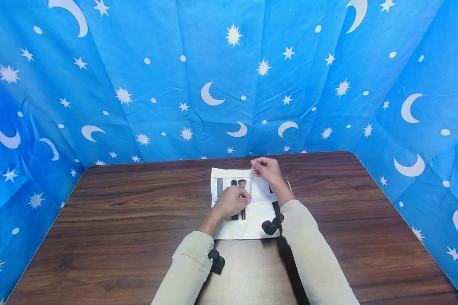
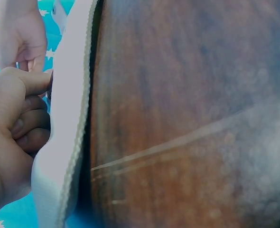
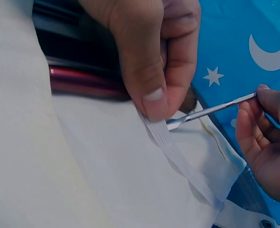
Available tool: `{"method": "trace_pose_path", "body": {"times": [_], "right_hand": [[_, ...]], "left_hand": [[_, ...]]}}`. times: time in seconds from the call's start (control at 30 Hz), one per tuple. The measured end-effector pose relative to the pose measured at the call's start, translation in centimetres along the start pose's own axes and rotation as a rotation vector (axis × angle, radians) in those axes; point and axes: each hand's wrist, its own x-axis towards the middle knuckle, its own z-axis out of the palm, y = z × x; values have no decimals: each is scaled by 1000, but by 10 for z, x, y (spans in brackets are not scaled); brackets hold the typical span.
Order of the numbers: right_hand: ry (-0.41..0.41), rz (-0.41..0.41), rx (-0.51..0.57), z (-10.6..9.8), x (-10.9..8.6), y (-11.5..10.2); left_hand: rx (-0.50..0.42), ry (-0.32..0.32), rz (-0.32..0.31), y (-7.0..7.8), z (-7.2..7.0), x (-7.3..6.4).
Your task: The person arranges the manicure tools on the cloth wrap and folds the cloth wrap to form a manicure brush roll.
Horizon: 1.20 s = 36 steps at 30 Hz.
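Note:
A white cloth tool roll (image 1: 223,231) lies spread on the table. My right hand (image 1: 268,170) pinches the upper end of a slim silver cuticle pusher (image 3: 211,110) with a knurled shaft. Its flat lower tip is at the roll's white elastic band (image 3: 182,164). My left hand (image 1: 232,201) pinches the edge of that band between thumb and finger, right beside the tip. Left of the pusher, a makeup brush (image 1: 242,183) with a dark red handle (image 3: 83,81), a black tool (image 1: 234,183) and a grey flat strip (image 1: 219,186) sit in the roll.
At the roll's right side lie a thin light-coloured stick (image 1: 289,185) and dark pieces (image 1: 276,208), partly hidden by the right forearm. The brown wooden table (image 1: 137,212) extends to both sides. A blue cloth with moons and stars (image 1: 168,84) hangs behind it.

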Motion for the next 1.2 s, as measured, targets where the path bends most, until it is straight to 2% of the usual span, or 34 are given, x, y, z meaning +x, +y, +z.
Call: {"method": "trace_pose_path", "body": {"times": [0.33, 0.63, 0.9, 1.1, 1.2], "right_hand": [[-71, 76, -102, -1, 3, 9], [-113, 101, -158, -1, -1, 6], [-199, 168, -229, -4, -6, -1], [-283, 180, -319, -5, -11, -5], [-322, 200, -329, -6, -13, -5]], "left_hand": [[6, -8, -9, -1, 1, 1], [4, -15, -33, -1, 2, 1], [-6, -3, -26, -2, 3, 2], [-1, 12, -4, -1, 2, 2], [-7, 15, -2, -1, 2, 3]]}}
